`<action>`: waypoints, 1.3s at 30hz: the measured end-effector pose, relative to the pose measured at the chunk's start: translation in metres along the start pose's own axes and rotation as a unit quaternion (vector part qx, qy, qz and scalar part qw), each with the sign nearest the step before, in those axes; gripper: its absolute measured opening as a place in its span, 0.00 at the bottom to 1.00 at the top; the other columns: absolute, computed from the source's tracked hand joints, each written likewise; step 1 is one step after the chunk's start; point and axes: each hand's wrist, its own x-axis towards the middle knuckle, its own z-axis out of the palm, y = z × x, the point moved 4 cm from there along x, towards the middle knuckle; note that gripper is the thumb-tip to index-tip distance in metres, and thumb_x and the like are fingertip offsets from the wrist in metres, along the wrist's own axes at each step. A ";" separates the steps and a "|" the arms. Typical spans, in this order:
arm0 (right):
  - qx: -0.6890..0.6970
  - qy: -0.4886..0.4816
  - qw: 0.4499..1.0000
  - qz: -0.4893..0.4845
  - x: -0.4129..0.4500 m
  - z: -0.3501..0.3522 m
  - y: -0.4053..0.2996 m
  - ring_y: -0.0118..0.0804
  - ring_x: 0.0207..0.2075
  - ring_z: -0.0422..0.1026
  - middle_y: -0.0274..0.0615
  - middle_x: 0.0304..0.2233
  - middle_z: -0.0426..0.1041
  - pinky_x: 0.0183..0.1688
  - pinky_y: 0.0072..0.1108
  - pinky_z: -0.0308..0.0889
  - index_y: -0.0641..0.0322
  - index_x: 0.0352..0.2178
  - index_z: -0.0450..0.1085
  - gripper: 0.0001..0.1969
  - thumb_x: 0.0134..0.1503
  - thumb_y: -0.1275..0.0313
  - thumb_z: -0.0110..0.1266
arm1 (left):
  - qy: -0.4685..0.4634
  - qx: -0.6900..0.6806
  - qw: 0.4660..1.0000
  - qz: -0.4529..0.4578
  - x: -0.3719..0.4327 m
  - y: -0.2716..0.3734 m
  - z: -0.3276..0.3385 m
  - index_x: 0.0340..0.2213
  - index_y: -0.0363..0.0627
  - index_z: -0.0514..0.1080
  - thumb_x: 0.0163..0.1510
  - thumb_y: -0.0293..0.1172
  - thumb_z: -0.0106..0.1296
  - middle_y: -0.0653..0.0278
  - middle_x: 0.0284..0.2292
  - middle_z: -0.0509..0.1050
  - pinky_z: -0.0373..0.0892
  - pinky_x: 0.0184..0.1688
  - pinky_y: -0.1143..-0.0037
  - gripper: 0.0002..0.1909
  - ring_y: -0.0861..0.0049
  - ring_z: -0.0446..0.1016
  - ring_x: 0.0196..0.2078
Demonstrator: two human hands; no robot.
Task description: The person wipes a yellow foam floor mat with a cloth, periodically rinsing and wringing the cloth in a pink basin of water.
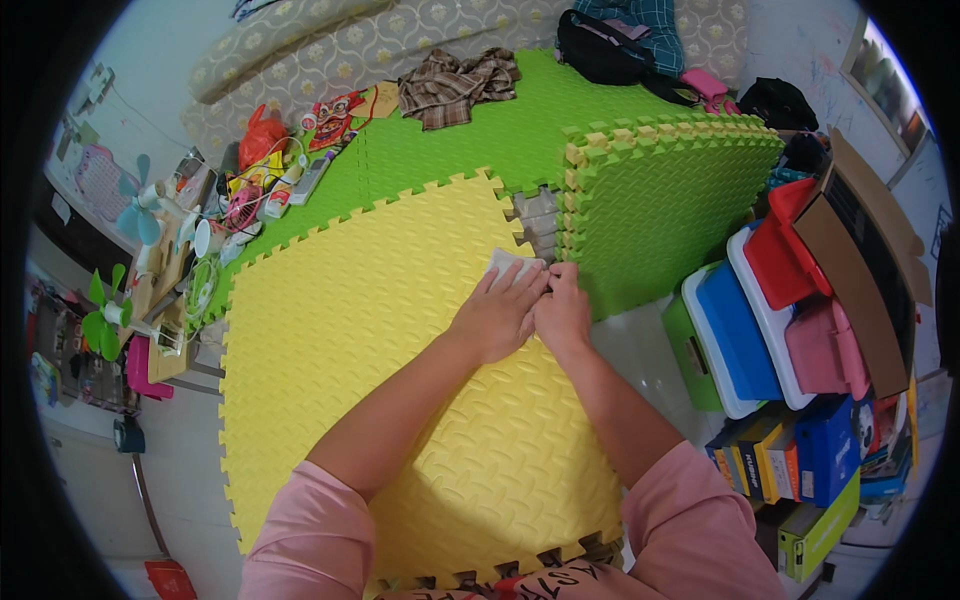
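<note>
A yellow foam floor mat tile with a raised tread pattern and toothed edges lies before me. My left hand rests flat on a pale folded cloth near the tile's right edge. Right beside it, my right hand has its fingers bent at that edge; whether it grips the cloth or the tile's edge cannot be told. Green foam mats, stacked with yellow ones, stand on edge just right of my hands. More green matting spreads beyond the yellow tile.
A crumpled plaid cloth and a black bag lie at the back. Plastic bins, a cardboard box and shoe boxes stand at right. A green fan and clutter are at left.
</note>
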 end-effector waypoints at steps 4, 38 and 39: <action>-0.002 0.050 0.995 -0.091 0.000 0.008 0.002 0.59 0.43 0.70 0.59 0.40 0.72 0.45 0.40 0.64 0.60 0.45 0.57 0.18 0.52 0.74 0.47 | 0.036 -0.018 0.993 -0.108 0.012 -0.026 -0.002 0.61 0.48 0.46 0.59 0.41 0.35 0.58 0.63 0.47 0.43 0.64 0.61 0.31 0.61 0.44 0.65; -0.067 0.050 0.858 -0.507 -0.075 0.046 -0.104 0.47 0.34 0.70 0.51 0.35 0.71 0.39 0.33 0.66 0.63 0.40 0.66 0.18 0.46 0.85 0.42 | 0.267 -0.912 0.287 -0.121 -0.273 -0.091 -0.090 0.51 0.41 0.64 0.60 0.38 0.40 0.54 0.48 0.68 0.69 0.50 0.64 0.21 0.62 0.69 0.50; -0.057 0.024 0.850 -0.524 -0.105 0.064 -0.129 0.47 0.34 0.70 0.51 0.35 0.71 0.39 0.33 0.66 0.63 0.40 0.66 0.18 0.46 0.85 0.42 | 0.269 -0.912 0.291 -0.105 -0.307 -0.086 -0.104 0.52 0.41 0.62 0.59 0.38 0.41 0.54 0.48 0.68 0.69 0.50 0.64 0.22 0.60 0.69 0.51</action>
